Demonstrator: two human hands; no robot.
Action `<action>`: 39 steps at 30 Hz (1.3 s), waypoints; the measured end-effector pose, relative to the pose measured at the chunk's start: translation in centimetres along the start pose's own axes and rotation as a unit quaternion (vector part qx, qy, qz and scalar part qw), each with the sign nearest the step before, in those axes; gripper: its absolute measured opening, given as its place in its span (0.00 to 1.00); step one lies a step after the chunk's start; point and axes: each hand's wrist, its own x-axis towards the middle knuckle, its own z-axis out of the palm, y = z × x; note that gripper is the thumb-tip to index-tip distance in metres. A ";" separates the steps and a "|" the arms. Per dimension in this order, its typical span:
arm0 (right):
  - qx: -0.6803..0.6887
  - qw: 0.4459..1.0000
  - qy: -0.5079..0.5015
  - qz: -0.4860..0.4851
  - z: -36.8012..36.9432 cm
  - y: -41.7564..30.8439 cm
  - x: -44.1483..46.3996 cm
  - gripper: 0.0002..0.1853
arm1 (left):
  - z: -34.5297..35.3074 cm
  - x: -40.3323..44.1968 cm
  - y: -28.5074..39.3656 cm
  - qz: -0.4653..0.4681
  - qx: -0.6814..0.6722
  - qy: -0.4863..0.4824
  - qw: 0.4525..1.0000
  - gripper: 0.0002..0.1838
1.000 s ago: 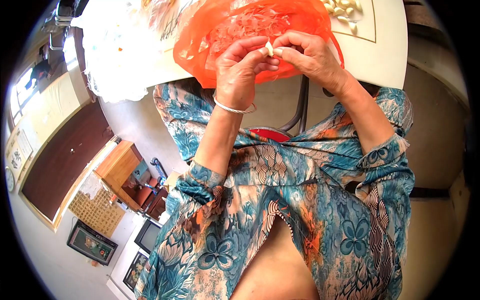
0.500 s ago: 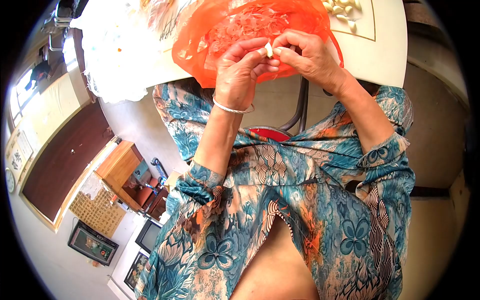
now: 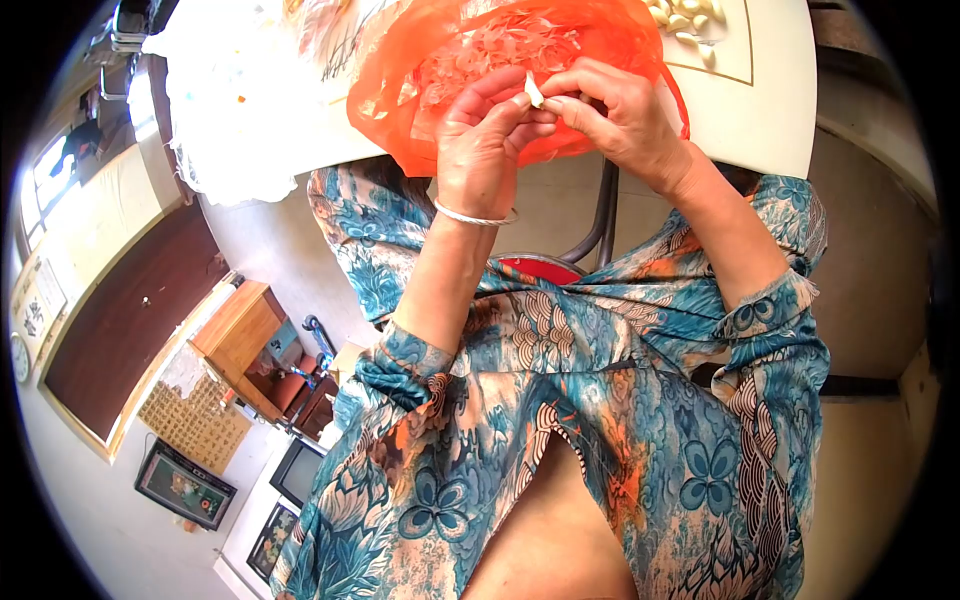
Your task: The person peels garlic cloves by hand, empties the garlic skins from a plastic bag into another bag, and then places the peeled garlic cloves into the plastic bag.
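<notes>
As my left hand and right hand pinch one pale clove between them, I see one red bag of flakes beneath. Beside it, several loose cloves, cropped beyond counting, lie on one table.

Room to pass: strip of table at upper right, from right side of red bag to table's right edge; way in from lower right passes beside right forearm. Cloves obstruct its top left part.

Top centre: bag's mouth gives room above the fingers, peels below. Left hand and right hand block it from the near side; white piece fills the gap at the fingertips.

Upper left: white plastic in the way, glare hides detail.

Between forearms: opening, with metal tube and red seat inside it.
</notes>
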 end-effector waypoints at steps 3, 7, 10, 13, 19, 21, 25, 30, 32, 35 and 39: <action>-0.048 0.999 0.008 -0.025 0.1 -0.1 -0.1 0.05 | 0.2 -0.1 -0.4 0.009 0.003 0.011 1.000 0.12; -0.078 0.996 0.019 -0.030 0.4 -0.3 -0.3 0.03 | 0.4 -0.3 -0.6 0.014 0.005 0.019 1.000 0.12; -0.097 0.995 0.017 -0.030 0.5 -0.4 -0.4 0.03 | 0.4 -0.4 -0.9 0.017 -0.004 0.017 1.000 0.12; -0.098 0.995 0.020 -0.017 0.5 -0.4 -0.3 0.04 | 0.6 -0.6 -0.7 0.007 0.013 0.010 1.000 0.12; -0.053 0.998 0.020 0.012 0.3 -0.5 -0.2 0.05 | 0.5 -0.4 -0.5 0.007 0.031 -0.030 0.999 0.12; -0.060 0.998 0.015 0.024 0.2 -0.4 -0.3 0.05 | 0.7 -0.5 -0.6 0.031 0.078 -0.022 0.996 0.13; -0.040 0.998 0.019 0.037 0.2 -0.7 -0.2 0.06 | 0.5 -0.5 -0.5 0.062 0.116 -0.031 0.991 0.12; -0.083 0.995 0.031 0.042 0.1 -0.4 -0.1 0.06 | 0.4 -0.5 -0.4 0.067 0.127 -0.022 0.989 0.11; -0.111 0.992 0.039 0.043 0.1 -0.3 -0.1 0.06 | 0.6 -0.6 -0.3 0.078 0.149 -0.007 0.986 0.10; -0.137 0.988 0.059 0.049 -0.4 -0.1 0.0 0.05 | 0.7 -0.6 0.2 0.091 0.179 0.013 0.979 0.10; -0.109 0.990 0.078 0.043 -0.9 0.0 0.3 0.04 | -0.2 -0.6 0.9 0.074 0.138 0.012 0.988 0.11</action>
